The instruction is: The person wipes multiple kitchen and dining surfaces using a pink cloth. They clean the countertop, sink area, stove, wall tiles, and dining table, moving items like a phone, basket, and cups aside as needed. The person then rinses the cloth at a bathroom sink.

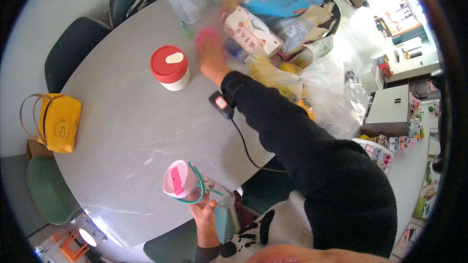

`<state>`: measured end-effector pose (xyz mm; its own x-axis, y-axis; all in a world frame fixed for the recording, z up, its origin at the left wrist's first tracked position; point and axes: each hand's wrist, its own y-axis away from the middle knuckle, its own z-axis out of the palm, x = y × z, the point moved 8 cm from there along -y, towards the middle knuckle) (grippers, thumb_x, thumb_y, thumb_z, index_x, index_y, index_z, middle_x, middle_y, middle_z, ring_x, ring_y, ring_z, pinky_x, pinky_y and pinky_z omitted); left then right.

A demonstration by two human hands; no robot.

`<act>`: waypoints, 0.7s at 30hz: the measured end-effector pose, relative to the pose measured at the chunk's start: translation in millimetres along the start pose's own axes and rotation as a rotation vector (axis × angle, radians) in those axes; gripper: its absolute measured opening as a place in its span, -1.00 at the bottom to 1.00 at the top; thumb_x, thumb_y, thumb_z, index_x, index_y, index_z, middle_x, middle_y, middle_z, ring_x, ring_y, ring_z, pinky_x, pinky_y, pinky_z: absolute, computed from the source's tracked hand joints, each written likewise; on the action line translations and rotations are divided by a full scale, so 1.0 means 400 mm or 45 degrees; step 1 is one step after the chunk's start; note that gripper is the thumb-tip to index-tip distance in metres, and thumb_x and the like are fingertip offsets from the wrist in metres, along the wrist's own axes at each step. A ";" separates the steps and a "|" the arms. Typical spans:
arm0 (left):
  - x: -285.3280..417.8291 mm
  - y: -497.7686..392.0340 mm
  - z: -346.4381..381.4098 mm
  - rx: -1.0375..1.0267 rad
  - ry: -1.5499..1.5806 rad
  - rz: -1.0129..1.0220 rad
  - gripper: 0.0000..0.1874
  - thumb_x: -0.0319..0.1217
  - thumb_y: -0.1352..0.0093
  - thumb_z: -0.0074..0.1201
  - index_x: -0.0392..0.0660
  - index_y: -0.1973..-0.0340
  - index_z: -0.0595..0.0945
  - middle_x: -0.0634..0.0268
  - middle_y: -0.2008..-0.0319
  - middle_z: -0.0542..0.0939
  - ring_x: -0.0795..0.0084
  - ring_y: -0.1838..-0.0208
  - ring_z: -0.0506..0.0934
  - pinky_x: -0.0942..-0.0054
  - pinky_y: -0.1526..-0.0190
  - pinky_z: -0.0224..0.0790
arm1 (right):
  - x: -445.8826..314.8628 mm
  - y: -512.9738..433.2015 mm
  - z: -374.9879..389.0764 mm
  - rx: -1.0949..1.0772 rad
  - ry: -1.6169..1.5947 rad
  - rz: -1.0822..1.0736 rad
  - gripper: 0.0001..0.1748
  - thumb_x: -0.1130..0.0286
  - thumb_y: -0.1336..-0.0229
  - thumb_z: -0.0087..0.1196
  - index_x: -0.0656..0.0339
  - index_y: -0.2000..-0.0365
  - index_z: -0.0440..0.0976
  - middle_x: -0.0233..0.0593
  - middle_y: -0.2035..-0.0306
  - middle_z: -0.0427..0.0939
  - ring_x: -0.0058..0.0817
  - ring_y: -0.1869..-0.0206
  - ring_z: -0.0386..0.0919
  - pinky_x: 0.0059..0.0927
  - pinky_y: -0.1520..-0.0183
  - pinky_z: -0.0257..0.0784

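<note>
My left hand (204,213) grips a clear tumbler (215,191) with a pink lid (179,180) and a teal carrying loop. It is tilted at the near edge of the round grey table. My right hand (212,56), in a black sleeve, reaches over the far part of the table. Its fingers close on a bright pink cloth (206,36), blurred and partly covered by the hand. Just left of that hand stands a white cup with a red lid (170,65) and a cream tab. A small black device with a lit display (221,103) is at my right wrist.
A cable (243,142) trails from the wrist device past the table edge. Right of my right hand are a pink-and-white carton (248,31), a blue bag (281,2) and crumpled clear plastic bags (332,91). A yellow handbag (62,122) stands at the left edge. Chairs (78,49) surround the table (120,117).
</note>
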<state>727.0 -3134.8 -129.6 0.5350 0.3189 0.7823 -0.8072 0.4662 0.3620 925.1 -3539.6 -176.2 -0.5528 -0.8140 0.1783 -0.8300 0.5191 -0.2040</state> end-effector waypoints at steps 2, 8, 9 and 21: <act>0.000 -0.009 0.026 -0.049 0.010 -0.006 -0.01 -0.16 0.00 0.54 -0.19 -0.24 0.29 0.19 -0.09 0.43 0.28 -0.15 0.43 0.17 -0.15 0.30 | -0.013 0.111 -0.067 0.237 -0.349 -0.063 -0.34 0.47 -0.14 -0.16 0.41 -0.28 0.11 0.18 -0.29 0.17 0.04 -0.35 0.14 0.03 -0.40 -0.02; 0.040 0.019 0.081 -0.134 -0.102 -0.012 0.00 -0.16 -0.02 0.53 -0.16 -0.26 0.28 0.20 -0.11 0.43 0.29 -0.16 0.42 0.19 -0.13 0.31 | -0.015 0.546 -0.236 0.091 -0.710 -0.242 -0.31 0.54 -0.04 -0.05 0.33 -0.25 0.16 0.15 -0.29 0.16 0.16 -0.33 0.13 0.09 -0.40 0.00; 0.049 0.033 0.086 -0.146 -0.122 -0.013 0.00 -0.17 -0.02 0.53 -0.16 -0.27 0.27 0.20 -0.11 0.43 0.28 -0.17 0.42 0.18 -0.13 0.32 | -0.007 0.620 -0.270 0.068 -0.746 -0.282 -0.29 0.55 -0.03 -0.05 0.32 -0.27 0.14 0.14 -0.30 0.16 0.15 -0.35 0.12 0.09 -0.42 -0.02; 0.088 0.261 0.078 0.012 -0.273 0.126 0.03 -0.15 -0.06 0.48 -0.22 -0.32 0.22 0.17 -0.18 0.39 0.20 -0.21 0.40 0.12 -0.18 0.30 | 0.022 0.692 -0.270 0.202 -0.928 -0.131 -0.44 0.49 0.02 0.02 0.19 -0.10 0.40 -0.09 -0.17 0.34 -0.06 -0.27 0.25 -0.08 -0.35 0.16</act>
<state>653.6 -3100.7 -48.4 0.3888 0.1798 0.9036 -0.8560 0.4333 0.2821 682.6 -3374.8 -127.1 -0.2386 -0.8512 -0.4674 -0.8238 0.4323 -0.3667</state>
